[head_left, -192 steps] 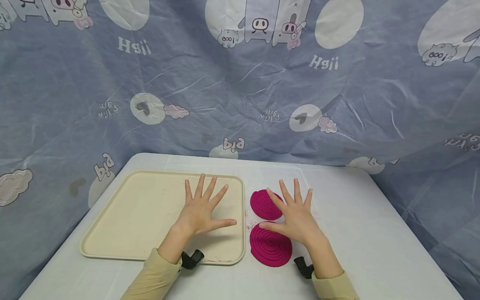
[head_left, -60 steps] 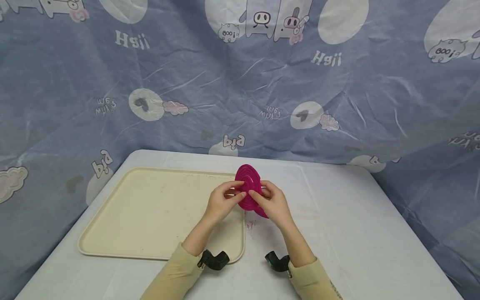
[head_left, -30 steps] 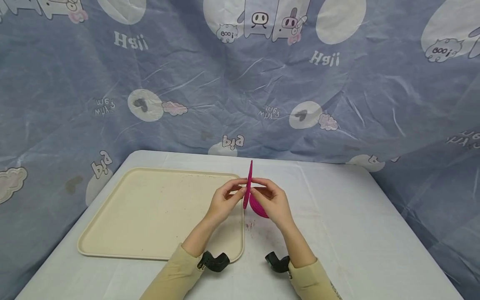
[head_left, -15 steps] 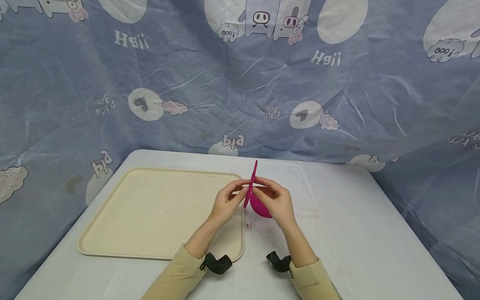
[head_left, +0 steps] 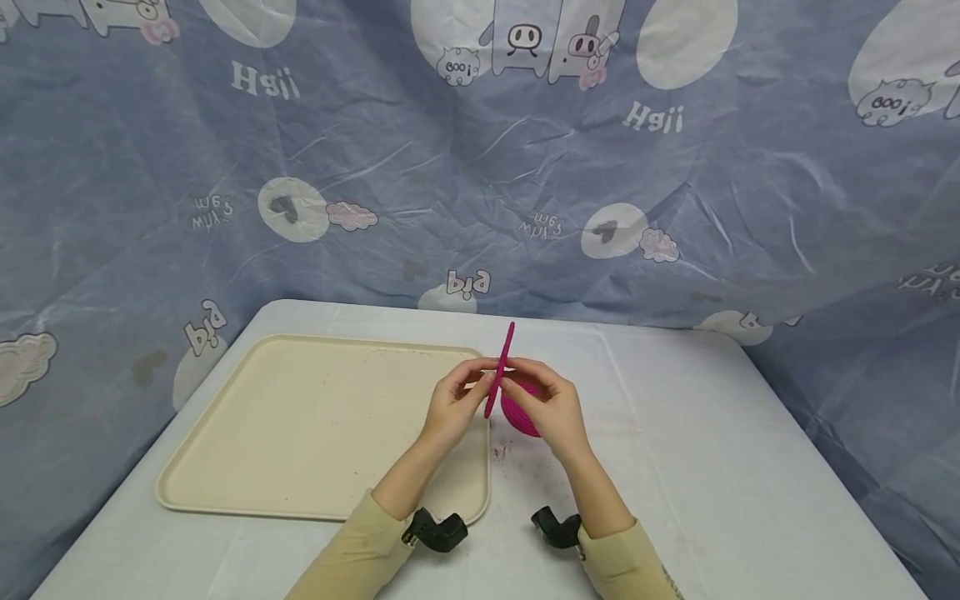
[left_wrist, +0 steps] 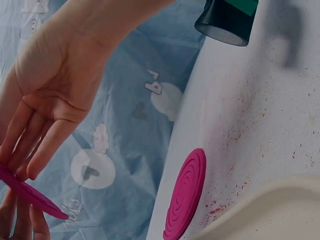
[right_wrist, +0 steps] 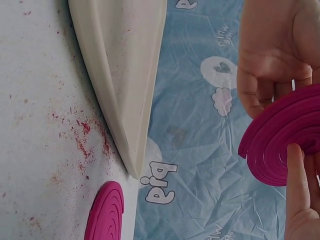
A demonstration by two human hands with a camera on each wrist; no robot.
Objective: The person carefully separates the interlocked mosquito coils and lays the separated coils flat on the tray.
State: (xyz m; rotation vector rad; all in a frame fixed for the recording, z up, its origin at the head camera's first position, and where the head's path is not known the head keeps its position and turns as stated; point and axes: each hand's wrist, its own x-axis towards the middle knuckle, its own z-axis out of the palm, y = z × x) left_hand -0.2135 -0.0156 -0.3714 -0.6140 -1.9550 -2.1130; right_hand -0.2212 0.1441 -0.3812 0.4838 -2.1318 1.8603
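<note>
I pinch one pink spiral coil (head_left: 501, 367) on edge above the counter (head_left: 697, 467), my left hand (head_left: 450, 408) and right hand (head_left: 551, 408) each clamped on a face. The second coil (head_left: 517, 414) lies flat beneath, mostly hidden behind my right hand, beside the tray (head_left: 300, 425).

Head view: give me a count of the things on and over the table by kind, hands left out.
Pink coils: 2, one held upright by both hands, one lying flat on the table.
Trays: 1, beige, left of the coils.
Total: 3.
</note>
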